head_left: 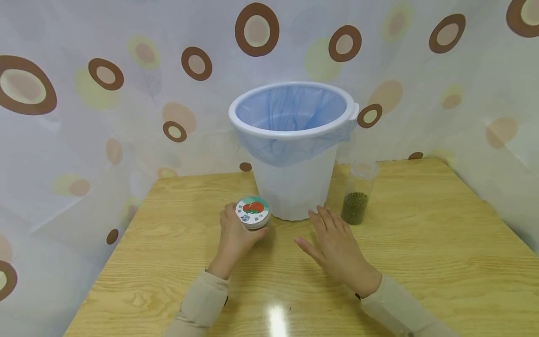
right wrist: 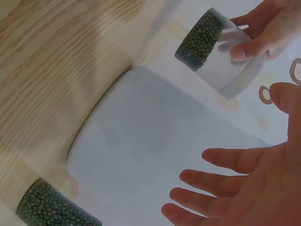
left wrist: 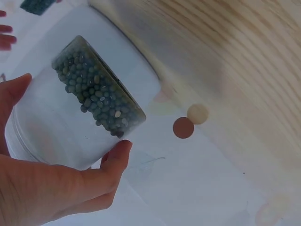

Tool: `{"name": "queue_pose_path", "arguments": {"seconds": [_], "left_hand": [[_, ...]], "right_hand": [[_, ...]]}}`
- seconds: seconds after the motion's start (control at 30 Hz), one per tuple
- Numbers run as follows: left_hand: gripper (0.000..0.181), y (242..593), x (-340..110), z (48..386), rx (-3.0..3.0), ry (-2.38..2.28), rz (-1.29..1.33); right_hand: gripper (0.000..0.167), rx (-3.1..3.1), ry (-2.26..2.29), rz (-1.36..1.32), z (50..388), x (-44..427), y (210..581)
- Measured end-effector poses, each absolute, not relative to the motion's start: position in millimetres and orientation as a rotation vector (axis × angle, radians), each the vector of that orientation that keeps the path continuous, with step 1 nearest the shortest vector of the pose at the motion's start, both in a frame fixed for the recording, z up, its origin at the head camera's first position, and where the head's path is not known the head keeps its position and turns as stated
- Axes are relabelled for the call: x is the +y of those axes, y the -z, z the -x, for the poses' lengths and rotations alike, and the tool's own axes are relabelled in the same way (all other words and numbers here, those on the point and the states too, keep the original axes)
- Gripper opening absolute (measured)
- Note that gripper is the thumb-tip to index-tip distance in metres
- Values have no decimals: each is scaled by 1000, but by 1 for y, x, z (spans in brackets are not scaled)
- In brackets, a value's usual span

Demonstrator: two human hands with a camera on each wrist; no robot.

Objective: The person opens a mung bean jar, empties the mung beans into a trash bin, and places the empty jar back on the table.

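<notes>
My left hand (head_left: 237,238) grips a clear jar (left wrist: 61,127) by its sides, thumb on one side and fingers on the other. Small green beans (left wrist: 96,89) fill its lower part. Its round lid (head_left: 252,210), printed with tomatoes, faces up in the head view. In the right wrist view the jar's base looks raised off the table. My right hand (head_left: 338,248) holds nothing, its fingers spread in front of a white bin (head_left: 294,187). Just beyond its fingertips stands a clear cylindrical container (head_left: 357,199), partly filled with green beans.
A translucent blue bag (head_left: 278,150) lines the bin and folds over its rim. The bin stands at the back of the wooden table (head_left: 421,234). Behind the table hangs a pale sheet (head_left: 126,28) with brown ring patterns.
</notes>
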State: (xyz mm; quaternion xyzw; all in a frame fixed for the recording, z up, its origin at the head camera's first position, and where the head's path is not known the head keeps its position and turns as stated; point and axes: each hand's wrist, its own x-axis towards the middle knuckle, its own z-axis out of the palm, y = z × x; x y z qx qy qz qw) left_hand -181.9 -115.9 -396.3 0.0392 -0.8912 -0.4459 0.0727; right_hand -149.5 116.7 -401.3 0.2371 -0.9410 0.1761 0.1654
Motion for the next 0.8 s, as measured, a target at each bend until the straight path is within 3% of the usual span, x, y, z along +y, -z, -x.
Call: {"name": "queue_pose_path", "arguments": {"seconds": [0.8], "left_hand": [[95, 382, -90, 155, -2567, 1375, 182]], "right_hand": [[64, -2631, -767, -676, 154, 119, 383]]}}
